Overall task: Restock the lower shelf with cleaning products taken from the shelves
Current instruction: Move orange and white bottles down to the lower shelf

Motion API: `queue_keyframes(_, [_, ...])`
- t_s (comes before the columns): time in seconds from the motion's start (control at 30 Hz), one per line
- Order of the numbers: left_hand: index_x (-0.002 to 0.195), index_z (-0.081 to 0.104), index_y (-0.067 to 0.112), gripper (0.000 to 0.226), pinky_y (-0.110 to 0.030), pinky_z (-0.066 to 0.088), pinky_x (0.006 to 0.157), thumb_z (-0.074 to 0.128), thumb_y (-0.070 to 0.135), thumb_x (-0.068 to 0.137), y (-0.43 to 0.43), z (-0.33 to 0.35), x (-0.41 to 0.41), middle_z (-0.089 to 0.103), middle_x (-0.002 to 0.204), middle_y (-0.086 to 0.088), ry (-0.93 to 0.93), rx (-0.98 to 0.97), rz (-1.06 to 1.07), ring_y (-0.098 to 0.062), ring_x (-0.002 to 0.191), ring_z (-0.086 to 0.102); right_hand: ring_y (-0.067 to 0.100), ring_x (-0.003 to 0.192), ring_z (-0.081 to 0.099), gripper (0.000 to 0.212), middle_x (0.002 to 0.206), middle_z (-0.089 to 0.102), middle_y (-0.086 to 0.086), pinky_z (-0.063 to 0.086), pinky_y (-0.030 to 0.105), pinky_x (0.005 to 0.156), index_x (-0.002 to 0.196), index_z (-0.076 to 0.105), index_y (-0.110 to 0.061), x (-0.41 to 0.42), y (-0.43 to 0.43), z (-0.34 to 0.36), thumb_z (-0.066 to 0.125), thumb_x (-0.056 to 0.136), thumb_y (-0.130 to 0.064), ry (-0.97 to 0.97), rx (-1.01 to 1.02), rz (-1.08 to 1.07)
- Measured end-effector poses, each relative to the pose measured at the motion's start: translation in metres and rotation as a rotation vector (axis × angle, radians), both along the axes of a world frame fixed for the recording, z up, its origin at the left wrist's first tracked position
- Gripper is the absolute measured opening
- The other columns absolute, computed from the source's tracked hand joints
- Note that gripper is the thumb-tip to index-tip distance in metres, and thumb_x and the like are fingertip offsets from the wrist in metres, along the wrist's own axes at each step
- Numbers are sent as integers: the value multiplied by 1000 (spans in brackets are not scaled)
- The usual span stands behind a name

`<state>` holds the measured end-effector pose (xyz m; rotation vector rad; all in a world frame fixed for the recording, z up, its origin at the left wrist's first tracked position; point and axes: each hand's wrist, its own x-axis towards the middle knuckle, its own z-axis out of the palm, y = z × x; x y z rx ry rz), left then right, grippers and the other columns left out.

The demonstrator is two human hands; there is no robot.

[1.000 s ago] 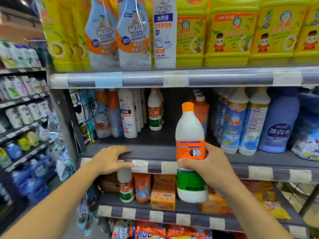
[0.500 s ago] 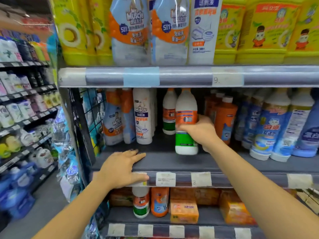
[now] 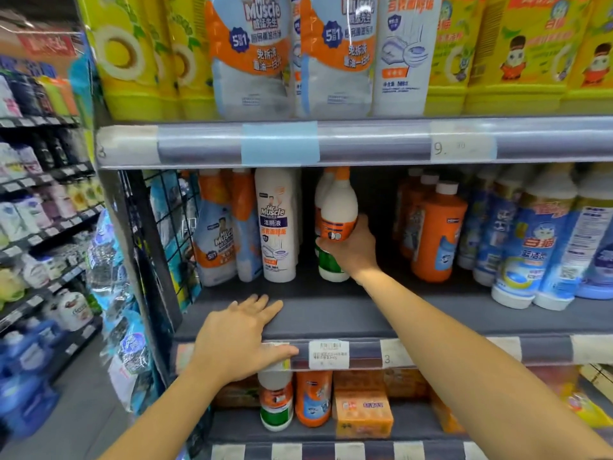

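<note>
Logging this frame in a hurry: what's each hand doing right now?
Left hand: open, fingers straight, resting on the middle shelf edge.
Right hand: closed, gripping the white bottle with the orange cap.

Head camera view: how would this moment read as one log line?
right hand: grips white plastic bottle with orange cap, upright, at grey middle shelf | left hand: rests flat on that shelf's front edge

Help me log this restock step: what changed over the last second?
The right hand carried the white bottle from in front of the shelf edge back onto the middle shelf, beside a matching bottle, and still grips it. The left hand stayed resting on that shelf's front edge.
</note>
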<state>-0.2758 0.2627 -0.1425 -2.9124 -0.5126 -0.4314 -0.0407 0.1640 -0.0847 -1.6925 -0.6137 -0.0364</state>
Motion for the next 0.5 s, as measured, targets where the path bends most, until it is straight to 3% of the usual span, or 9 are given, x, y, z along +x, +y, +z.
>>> queue_keyframes(0.13, [152, 29, 40, 106, -36, 31, 116, 13, 96, 63, 0, 0, 1, 34, 158, 6, 3, 9, 3, -13, 147, 29, 12, 98, 52, 76, 118, 59, 4, 43, 26, 82, 124, 41, -15, 0, 8, -4, 87, 64, -26, -32, -8, -6])
queue_keyframes(0.5, [149, 35, 41, 108, -36, 37, 110, 7, 98, 63, 1, -3, 4, 41, 155, 7, -26, 28, 22, -13, 143, 36, 27, 117, 56, 82, 128, 56, 9, 46, 36, 92, 131, 37, -14, 1, 10, -3, 86, 67, -24, -32, -54, 9])
